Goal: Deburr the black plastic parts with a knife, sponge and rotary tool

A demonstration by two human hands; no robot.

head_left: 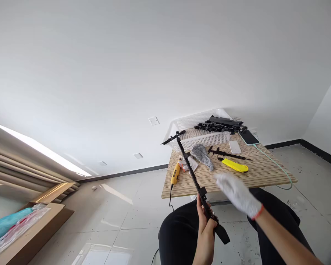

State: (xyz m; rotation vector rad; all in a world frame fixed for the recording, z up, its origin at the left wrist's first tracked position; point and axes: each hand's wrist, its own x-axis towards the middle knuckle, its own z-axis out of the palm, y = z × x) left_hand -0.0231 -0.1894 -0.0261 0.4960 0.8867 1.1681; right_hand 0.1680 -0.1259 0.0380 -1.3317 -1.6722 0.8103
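Observation:
My left hand, bare, is wrapped round the lower part of a long black plastic strip. The strip slants up and left across the table, its far end in front of the white basket. My right hand wears a white knitted glove with a red cuff edge. It is blurred, with fingers stretched out to the left above the table's front edge, and I see nothing in it. Nearest to it lies a yellow utility knife. Behind that are a black caliper and a grey cloth.
A white plastic basket holds several black plastic parts; another black piece lies across its left rim. A corded yellow tool, a white box and a phone on a cable share the table. A cardboard box stands on the floor.

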